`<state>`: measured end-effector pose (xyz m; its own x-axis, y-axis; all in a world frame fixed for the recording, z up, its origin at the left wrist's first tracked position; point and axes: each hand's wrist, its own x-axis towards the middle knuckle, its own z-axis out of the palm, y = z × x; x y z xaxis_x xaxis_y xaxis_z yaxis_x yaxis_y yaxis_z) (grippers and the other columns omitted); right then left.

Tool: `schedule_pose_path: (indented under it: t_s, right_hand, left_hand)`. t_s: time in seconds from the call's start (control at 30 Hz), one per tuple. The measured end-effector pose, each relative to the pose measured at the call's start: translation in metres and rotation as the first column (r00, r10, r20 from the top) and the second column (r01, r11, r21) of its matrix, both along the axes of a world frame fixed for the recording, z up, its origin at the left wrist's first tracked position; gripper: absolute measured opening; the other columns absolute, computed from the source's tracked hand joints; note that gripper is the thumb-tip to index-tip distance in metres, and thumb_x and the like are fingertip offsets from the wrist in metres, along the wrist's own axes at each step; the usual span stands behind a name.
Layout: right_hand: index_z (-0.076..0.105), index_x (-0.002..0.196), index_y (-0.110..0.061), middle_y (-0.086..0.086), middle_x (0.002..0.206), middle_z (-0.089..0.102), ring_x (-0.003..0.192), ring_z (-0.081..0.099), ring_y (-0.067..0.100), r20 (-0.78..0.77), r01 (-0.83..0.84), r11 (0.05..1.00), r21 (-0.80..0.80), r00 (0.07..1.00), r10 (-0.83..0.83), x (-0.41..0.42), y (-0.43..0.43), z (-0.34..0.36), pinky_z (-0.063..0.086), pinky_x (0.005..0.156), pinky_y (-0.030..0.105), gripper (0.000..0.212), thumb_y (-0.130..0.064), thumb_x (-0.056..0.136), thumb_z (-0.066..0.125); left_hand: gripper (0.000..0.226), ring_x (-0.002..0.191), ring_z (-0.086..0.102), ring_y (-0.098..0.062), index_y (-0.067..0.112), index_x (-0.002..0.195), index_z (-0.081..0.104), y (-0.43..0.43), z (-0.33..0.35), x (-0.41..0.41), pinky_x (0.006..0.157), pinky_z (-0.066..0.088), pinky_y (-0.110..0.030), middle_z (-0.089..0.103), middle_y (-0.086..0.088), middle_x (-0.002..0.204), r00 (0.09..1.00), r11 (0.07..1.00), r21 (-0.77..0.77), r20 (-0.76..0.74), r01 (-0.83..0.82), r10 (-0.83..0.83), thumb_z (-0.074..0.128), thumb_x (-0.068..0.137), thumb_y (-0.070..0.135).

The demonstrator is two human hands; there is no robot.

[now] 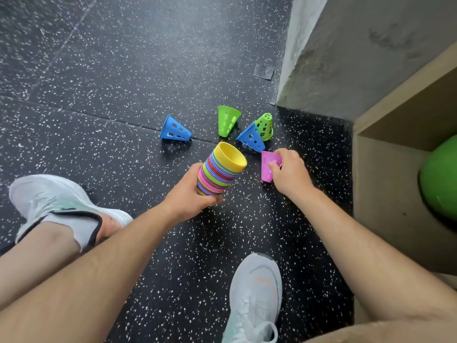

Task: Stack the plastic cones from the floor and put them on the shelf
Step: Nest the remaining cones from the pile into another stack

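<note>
Stacking step, partway.
- Lone blue cone (pixel 175 131) lies on floor, far left.
- Your left hand (pixel 190 196): fingers wrapped round stack (pixel 220 169), yellow mouth open.
- Three-cone cluster (pixel 251 138) beyond the stack.
- Your right hand (pixel 290 172): fingertips pinch pink cone (pixel 268 167), just beside stack.
- Next: seat pink in the mouth, narrow end first.
- Shelf (pixel 371 125) at right.

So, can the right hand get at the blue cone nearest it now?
Likely not yet: the right hand pinches the pink cone. The blue cone lies just beyond it, nothing between, so it looks reachable once that cone joins the stack.
</note>
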<state>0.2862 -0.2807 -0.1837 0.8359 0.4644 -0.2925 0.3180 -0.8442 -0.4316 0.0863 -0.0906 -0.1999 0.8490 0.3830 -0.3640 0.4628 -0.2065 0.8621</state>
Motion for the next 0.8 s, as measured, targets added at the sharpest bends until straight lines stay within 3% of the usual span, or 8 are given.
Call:
schedule_pose_path:
  t_s: [0.1,0.2,0.33,0.43,0.63,0.8]
  right_hand:
    - [0.056,0.122,-0.016,0.007,0.121,0.05,0.104,0.055,0.024,-0.013,-0.031,0.998,0.051,0.999,0.032,0.003,-0.001,0.002,0.048,0.096,0.043,0.025,-0.03,0.103,0.048]
    - [0.059,0.113,-0.02,-0.001,0.116,0.051,0.1,0.053,0.012,-0.021,-0.065,0.971,0.231,0.997,0.072,0.001,0.0,0.011,0.045,0.093,0.032,0.02,-0.032,0.105,0.045]
    - [0.062,0.109,-0.021,0.0,0.104,0.061,0.095,0.055,0.014,0.08,-0.044,0.854,0.519,0.997,0.003,-0.01,0.01,0.028,0.046,0.087,0.032,0.02,-0.031,0.106,0.045]
    - [0.061,0.111,-0.025,-0.002,0.103,0.066,0.097,0.06,0.017,0.101,-0.03,0.766,0.642,0.994,-0.045,-0.017,0.02,0.039,0.048,0.086,0.034,0.018,-0.031,0.106,0.044]
    - [0.064,0.12,-0.014,0.001,0.108,0.066,0.098,0.061,0.017,0.143,-0.147,0.747,0.648,0.987,0.071,-0.03,0.032,0.045,0.05,0.089,0.034,0.026,-0.028,0.104,0.049]
    - [0.06,0.13,-0.027,-0.009,0.12,0.064,0.113,0.058,0.009,0.036,-0.227,0.796,0.561,0.968,0.25,-0.045,0.034,0.033,0.048,0.099,0.035,0.029,-0.034,0.105,0.047]
  left_hand:
    - [0.069,0.099,0.068,-0.013,0.037,0.127,0.047,0.0,0.001,0.0,0.091,0.058,-0.037,0.067,0.008,0.108,1.0,1.0,-0.001,0.004,0.006,-0.006,0.09,0.074,0.021]
    - [0.071,0.095,0.067,-0.008,0.034,0.129,0.046,0.001,0.0,0.0,0.086,0.057,-0.031,0.065,0.007,0.109,1.0,1.0,-0.001,0.002,-0.004,0.004,0.09,0.075,0.021]
    - [0.07,0.087,0.063,0.003,0.03,0.13,0.047,0.002,0.003,0.001,0.078,0.05,-0.016,0.064,0.009,0.107,1.0,1.0,-0.002,-0.001,-0.021,0.021,0.089,0.076,0.016]
    - [0.068,0.079,0.06,0.011,0.026,0.129,0.047,0.001,0.007,0.002,0.07,0.045,-0.005,0.063,0.007,0.105,1.0,1.0,0.0,0.005,-0.029,0.029,0.087,0.077,0.01]
    - [0.069,0.078,0.061,0.008,0.031,0.127,0.045,0.003,0.005,0.001,0.07,0.046,-0.009,0.064,0.008,0.104,1.0,1.0,-0.005,-0.001,-0.026,0.026,0.088,0.076,0.013]
    - [0.07,0.079,0.061,0.008,0.03,0.127,0.045,0.002,0.006,0.002,0.076,0.049,-0.015,0.064,0.007,0.105,0.999,0.999,-0.017,0.014,-0.032,0.033,0.089,0.075,0.012]
